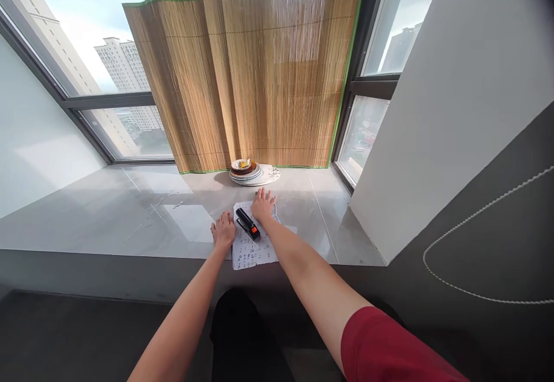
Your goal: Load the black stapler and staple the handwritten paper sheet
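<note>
A handwritten sheet (246, 259) lies on the pale window ledge (108, 214), its near edge projecting past the ledge's front edge. The stapler (247, 224) rests on this sheet, between the two hands. Its long axis runs diagonally, from near right to far left. The left hand (224, 230) is placed at the sheet's left edge; the stapler lies just to the right of its fingers. The right hand (263, 205) covers the sheet's far right part; the stapler lies to the left of its palm and nearer the body than its fingertips. The left fingertips are therefore the nearer set.

Left fingers: lightly bent, gripping nothing visible. Right fingers: spread, palm down, fingertips beyond the sheet's far edge. A small dark mark beside them is too small to identify.

Stapler finish: black, slim, with an orange-red patch at the near end.

Beyond the hands: stacked plates (246, 176), then a slatted blind (259, 93) before the window.
</note>
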A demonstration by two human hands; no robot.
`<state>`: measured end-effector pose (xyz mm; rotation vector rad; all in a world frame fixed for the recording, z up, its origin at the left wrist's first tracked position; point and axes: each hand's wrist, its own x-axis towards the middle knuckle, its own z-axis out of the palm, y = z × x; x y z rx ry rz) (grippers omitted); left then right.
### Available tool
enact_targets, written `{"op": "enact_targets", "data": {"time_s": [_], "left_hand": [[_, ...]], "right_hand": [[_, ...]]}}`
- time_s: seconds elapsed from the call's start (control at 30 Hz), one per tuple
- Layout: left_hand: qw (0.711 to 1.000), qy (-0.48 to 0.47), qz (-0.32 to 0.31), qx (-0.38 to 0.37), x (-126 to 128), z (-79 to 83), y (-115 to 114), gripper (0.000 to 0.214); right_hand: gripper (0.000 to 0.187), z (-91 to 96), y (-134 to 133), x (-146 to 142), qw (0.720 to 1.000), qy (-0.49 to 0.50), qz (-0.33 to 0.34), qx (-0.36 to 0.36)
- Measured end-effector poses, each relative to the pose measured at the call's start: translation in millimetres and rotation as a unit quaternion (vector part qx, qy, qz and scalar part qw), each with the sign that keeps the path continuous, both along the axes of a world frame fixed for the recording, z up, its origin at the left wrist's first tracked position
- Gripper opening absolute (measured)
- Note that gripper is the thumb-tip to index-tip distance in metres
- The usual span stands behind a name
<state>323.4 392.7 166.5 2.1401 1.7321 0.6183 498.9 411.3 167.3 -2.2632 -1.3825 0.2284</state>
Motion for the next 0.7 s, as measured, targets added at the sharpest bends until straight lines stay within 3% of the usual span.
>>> {"op": "enact_targets", "data": {"time_s": [0.2, 0.33, 0.43, 0.57, 0.7], "left_hand": [[0.994, 0.069, -0.058, 0.068, 3.1, -3.8, -14.4, 0.043], [0.978, 0.064, -0.154, 0.123, 23.4, -1.9, -29.5, 0.045], [0.97, 0.037, -0.224, 0.086, 46.0, 0.9, -41.2, 0.045], [0.952, 0.092, -0.281, 0.078, 61.5, 2.4, -50.4, 0.048], [0.95, 0.121, -0.277, 0.079, 61.0, 1.9, -49.2, 0.05]], "right_hand": [[0.067, -8.0, -47.0, 62.2, 0.999, -0.008, -0.038, -0.029], [0.068, -9.8, -68.9, 102.1, 0.995, -0.008, -0.089, -0.052], [0.067, -7.3, -67.5, 108.8, 0.994, -0.003, -0.101, -0.052], [0.063, 0.5, -56.1, 103.3, 0.996, 0.015, -0.086, -0.012], [0.054, 13.3, -62.2, 102.3, 0.989, 0.069, -0.071, 0.109]]}}
